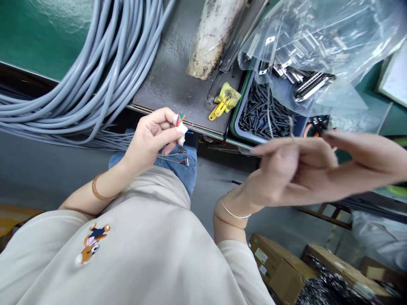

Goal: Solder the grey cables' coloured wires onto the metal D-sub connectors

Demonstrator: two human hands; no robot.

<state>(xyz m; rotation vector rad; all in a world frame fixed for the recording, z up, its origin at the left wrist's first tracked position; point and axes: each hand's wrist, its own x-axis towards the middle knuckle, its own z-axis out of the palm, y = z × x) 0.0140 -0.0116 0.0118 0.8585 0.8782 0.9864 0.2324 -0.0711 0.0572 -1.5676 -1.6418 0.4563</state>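
Okay, left hand (148, 137) pinched tight, thumb against fingers, on a few coloured wires (180, 118) with white material (182, 130) at the fingertips; can't tell if that's wrapping or finger covers. Wires sit right by the tabletop's (178, 95) near edge, above the lap. Right hand (276, 182) blurred, some fingers curled, in front of the near edge; can't tell how spread it is or whether it has the thin pale strand (270, 123) above it.

Just below the left hand: small connectors (187, 162) on thin leads, over the jeans (190, 180). Further out: yellow snips (221, 106) close to the near edge, beside a tray (235, 125) of black pieces (263, 112); clear bag (318, 46) of metal connectors overlapping the tray; grey cable coil (127, 72) over the left edge; stained white roll (210, 42) toward the far edge.

Risks, judging from this: loose pinch could let wires splay; hanging connectors could snag under the edge and tug leads; a sleeve or wrist bump could tip snips off or spill black pieces.
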